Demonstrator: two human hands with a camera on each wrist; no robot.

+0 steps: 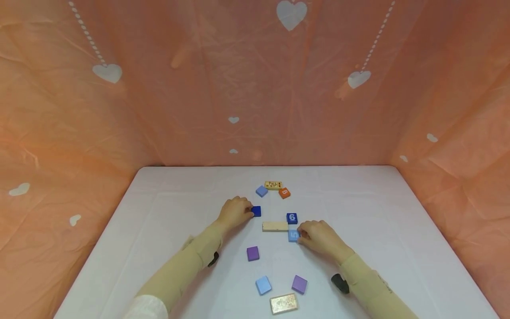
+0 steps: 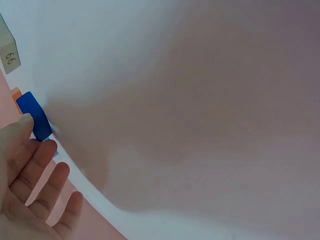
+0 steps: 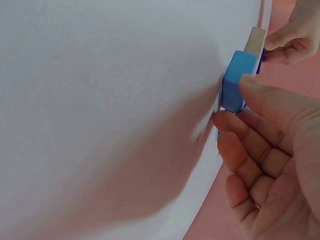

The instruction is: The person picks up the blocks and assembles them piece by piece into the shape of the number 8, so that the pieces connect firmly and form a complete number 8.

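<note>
Left hand (image 1: 236, 212) is pinching a dark blue block (image 1: 256, 211) just past the wooden plank's (image 1: 275, 227) left end; right hand (image 1: 320, 237) is pinching a light blue block (image 1: 292, 236) by the plank's right end. Wrist cams are showing the spare fingers curving loosely, but only the head cam's catching the 5, lying sideways. Plank's long axis is running left-right. Blue 6 block (image 1: 292, 218) is sitting off its far right corner, purple block (image 1: 253, 254) nearer than its left end.
</note>
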